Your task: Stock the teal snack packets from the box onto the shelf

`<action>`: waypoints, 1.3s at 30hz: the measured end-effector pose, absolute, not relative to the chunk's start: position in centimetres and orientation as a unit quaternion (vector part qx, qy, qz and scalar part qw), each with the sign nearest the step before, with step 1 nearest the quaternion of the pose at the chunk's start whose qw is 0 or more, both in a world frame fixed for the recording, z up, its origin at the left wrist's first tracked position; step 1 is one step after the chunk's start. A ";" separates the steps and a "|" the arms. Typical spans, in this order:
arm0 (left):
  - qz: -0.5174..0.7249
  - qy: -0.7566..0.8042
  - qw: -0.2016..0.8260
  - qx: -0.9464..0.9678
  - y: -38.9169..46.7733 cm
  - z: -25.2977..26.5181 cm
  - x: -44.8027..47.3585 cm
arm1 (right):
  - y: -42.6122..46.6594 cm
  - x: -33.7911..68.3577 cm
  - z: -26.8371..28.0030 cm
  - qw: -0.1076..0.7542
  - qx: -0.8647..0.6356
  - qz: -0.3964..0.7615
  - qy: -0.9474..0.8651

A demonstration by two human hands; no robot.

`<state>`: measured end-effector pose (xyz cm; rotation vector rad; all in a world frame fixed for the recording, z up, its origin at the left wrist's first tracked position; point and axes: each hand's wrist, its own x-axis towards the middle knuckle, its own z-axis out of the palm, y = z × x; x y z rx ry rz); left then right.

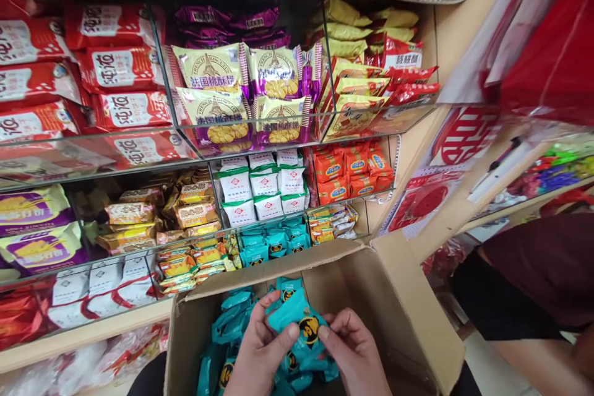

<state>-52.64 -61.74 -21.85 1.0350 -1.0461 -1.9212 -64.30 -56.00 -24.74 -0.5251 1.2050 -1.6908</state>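
Both of my hands are over an open cardboard box (394, 297), holding a teal snack packet (297, 315) with a round black and yellow logo. My left hand (262, 340) pinches its left side between thumb and fingers. On the right edge, the thumb and fingers of my right hand (350, 343) are closed. More teal packets (232, 315) lie loosely in the box below and to the left of my hands; my wrists hide some of them. Matching teal packets (277, 242) stand in a low shelf compartment just behind the box.
Glass-fronted shelves hold red packets (123, 68), purple and cream biscuit packs (218, 114), white and green packets (266, 189) and orange packets (350, 167). A wooden post (459, 198) rises to the right. Another person in a dark red top (547, 266) is at the right edge.
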 end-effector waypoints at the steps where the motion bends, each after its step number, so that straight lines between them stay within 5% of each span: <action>1: -0.740 -0.415 0.352 0.395 -61.9 -21.6 -52.6 | -56.2 -64.2 -24.8 0.481 -0.208 -0.694 0.494; 7: -0.475 -0.718 0.304 0.408 -68.4 -17.5 -51.9 | -56.0 -65.4 -26.0 0.450 -0.264 -0.653 0.549; 13: -0.166 -0.925 0.046 0.338 -76.3 -17.6 -55.2 | -55.1 -66.1 -29.2 0.492 -0.288 -0.606 0.554; 23: -0.097 -0.930 -0.096 0.341 -80.5 -21.6 -58.2 | -54.4 -66.6 -30.7 0.543 -0.242 -0.588 0.549; 39: -0.038 -0.910 -0.139 0.389 -81.5 -25.5 -57.7 | -55.4 -66.6 -32.4 0.604 -0.226 -0.512 0.567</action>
